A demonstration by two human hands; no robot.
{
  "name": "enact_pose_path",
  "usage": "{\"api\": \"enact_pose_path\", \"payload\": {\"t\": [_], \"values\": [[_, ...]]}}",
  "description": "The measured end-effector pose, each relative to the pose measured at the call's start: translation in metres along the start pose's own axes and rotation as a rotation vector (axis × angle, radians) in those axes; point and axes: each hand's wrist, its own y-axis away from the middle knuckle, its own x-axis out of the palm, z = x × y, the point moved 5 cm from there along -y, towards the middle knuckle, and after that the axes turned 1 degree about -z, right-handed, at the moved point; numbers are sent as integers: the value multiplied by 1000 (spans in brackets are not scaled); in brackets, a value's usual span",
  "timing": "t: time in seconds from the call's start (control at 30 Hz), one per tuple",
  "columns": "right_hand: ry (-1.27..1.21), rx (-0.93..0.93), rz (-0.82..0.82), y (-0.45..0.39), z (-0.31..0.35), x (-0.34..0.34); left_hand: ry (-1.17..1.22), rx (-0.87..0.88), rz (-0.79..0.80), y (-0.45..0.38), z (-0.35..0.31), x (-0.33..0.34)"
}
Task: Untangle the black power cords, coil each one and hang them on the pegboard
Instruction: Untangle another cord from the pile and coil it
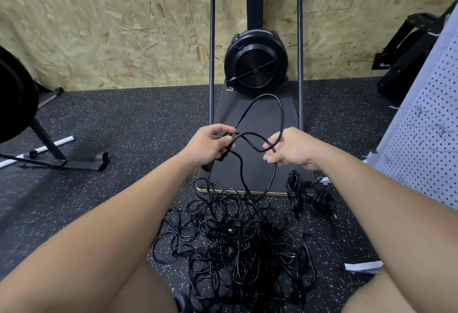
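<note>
A black stand with a flat metal foot is sitting at far left on the speckled rubber floor, in front of a chipboard wall. The left hand is curling its fingers around a smooth, round black power cord, with the moulded plug end protruding below the palm. The cord is arching up in one open loop between the hands (in front of a round, ribbed fan housing) and is crossing over itself beside the left fingers. The right hand is pinching two strands of that loop between thumb and fingertips. Below both hands, the tangled pile of cords is lying on the floor. Two coiled bundles are lying right of it, near the perforated white pegboard.
</note>
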Motion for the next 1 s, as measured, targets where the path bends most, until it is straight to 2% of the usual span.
{"api": "enact_pose_path", "payload": {"t": [0.13, 0.4, 0.63, 0.77, 1.0], "values": [[45, -39, -65, 0, -2, -14, -128, -41, -135, -3, 12, -22], [-20, 41, -141, 4, -14, -32, -190, -152, -322, -8, 29, -62], [-363, 56, -412, 11, -1, -47, -391, -231, -357, -7, 38, -72], [-520, 31, -639, 11, -3, -72, -570, -317, -345, -2, 46, -84], [-185, 73, -419, -1, -22, -55, -404, -240, -377, -5, 37, -75]]}}
